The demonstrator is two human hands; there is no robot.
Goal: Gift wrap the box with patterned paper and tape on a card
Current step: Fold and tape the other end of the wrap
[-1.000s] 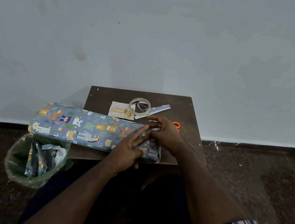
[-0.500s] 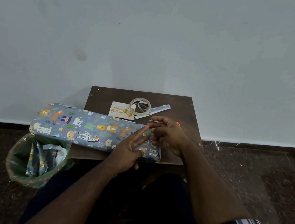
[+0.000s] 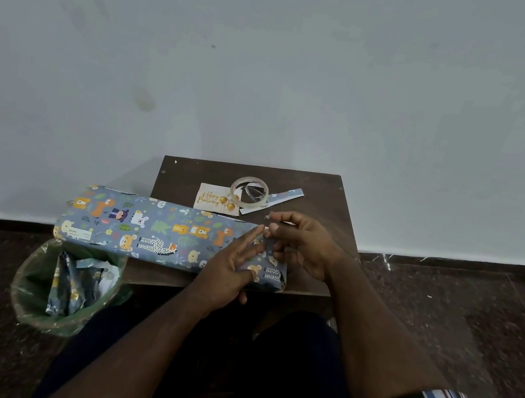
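Left hand [image 3: 228, 269] pressing flat on the long blue animal-print wrapped box [image 3: 158, 231]; right hand [image 3: 302, 243] pinching its end flap, which risks springing open untaped.

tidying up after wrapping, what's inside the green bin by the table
The green bin holds crumpled offcuts of the patterned paper and a whitish scrap. Anything beneath them is covered, so the bottom cannot be seen.

Dim, flat indoor light, pale wall [image 3: 277, 62] evenly lit above the hands, dark murky floor [image 3: 443, 316] beside them, wide-angle bending at edges, soft detail
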